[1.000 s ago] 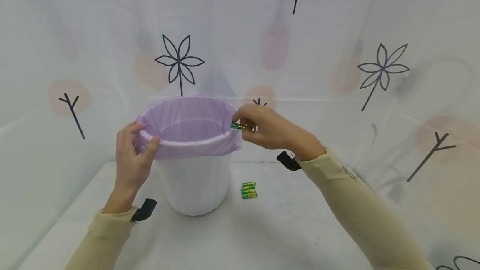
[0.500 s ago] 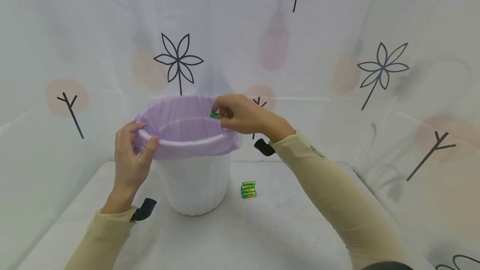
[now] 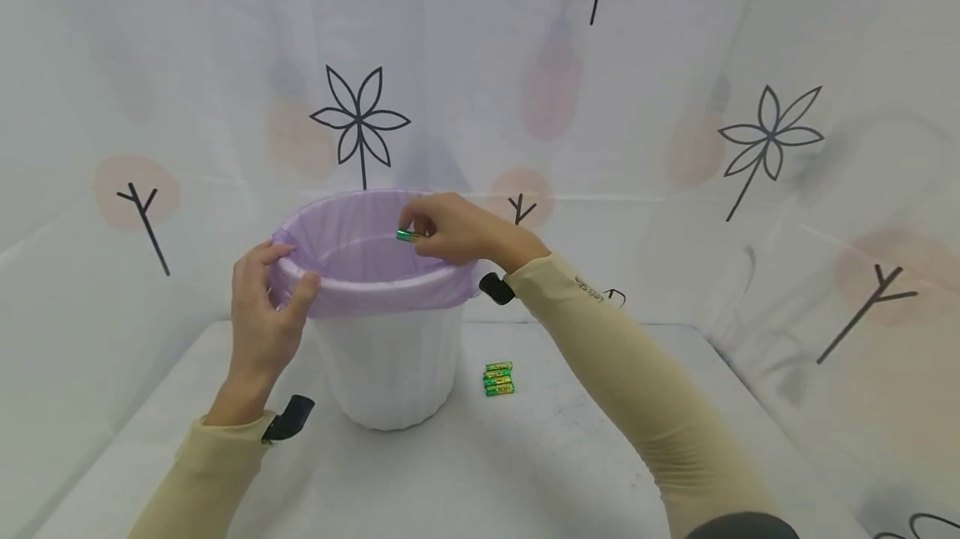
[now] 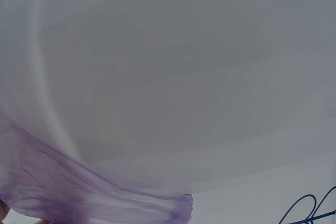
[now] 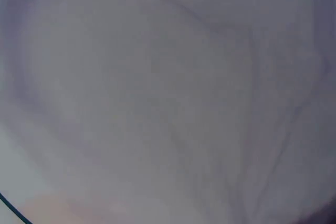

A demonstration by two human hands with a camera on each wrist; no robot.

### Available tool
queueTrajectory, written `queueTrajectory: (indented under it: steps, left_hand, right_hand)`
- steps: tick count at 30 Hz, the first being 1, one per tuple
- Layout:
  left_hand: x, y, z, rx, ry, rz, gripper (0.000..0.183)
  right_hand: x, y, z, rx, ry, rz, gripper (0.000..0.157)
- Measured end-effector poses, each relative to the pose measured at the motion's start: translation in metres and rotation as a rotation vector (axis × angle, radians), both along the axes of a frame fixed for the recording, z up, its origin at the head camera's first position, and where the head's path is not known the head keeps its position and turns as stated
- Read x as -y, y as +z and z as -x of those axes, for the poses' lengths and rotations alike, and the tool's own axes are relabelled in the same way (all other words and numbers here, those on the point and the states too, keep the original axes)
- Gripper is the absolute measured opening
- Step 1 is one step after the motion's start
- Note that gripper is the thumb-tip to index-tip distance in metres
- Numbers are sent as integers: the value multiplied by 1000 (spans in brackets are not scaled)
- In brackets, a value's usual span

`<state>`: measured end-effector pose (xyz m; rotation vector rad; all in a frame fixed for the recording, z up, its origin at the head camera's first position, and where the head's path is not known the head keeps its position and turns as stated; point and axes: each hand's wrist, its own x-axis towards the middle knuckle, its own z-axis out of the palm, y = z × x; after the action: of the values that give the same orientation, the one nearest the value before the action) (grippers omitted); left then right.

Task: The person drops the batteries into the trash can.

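A white bin (image 3: pixel 390 364) lined with a purple bag (image 3: pixel 390 297) folded over its rim stands on the white table. My left hand (image 3: pixel 266 322) grips the rim at the left, thumb on the near side and fingers round the outer edge. Over the bin's mouth, my right hand (image 3: pixel 457 231) pinches a green battery (image 3: pixel 407 236) between thumb and fingers, one end sticking out leftward. In the left wrist view the bin's wall (image 4: pixel 184 87) and the bag's hanging edge (image 4: pixel 105 198) fill most of the picture. Blurred purple bag film (image 5: pixel 157 87) fills the right wrist view.
Several green batteries (image 3: pixel 498 379) lie side by side on the table (image 3: pixel 585 439), right of the bin's base. Behind the table hangs a white cloth (image 3: pixel 465 47) printed with plants and pink spots.
My right hand has moved left with the battery, from the rim's right side to over the bin's mouth. My left hand has stayed on the rim.
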<state>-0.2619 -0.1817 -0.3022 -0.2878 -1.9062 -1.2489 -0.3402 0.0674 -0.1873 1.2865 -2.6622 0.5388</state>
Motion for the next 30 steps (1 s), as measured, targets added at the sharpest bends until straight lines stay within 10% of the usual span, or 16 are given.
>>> queueTrajectory:
  steps: [30]
  left_hand:
    - [0,-1,1,-13,-12,-3,51]
  right_hand:
    - [21,-8,14,6,-45,-55,17]
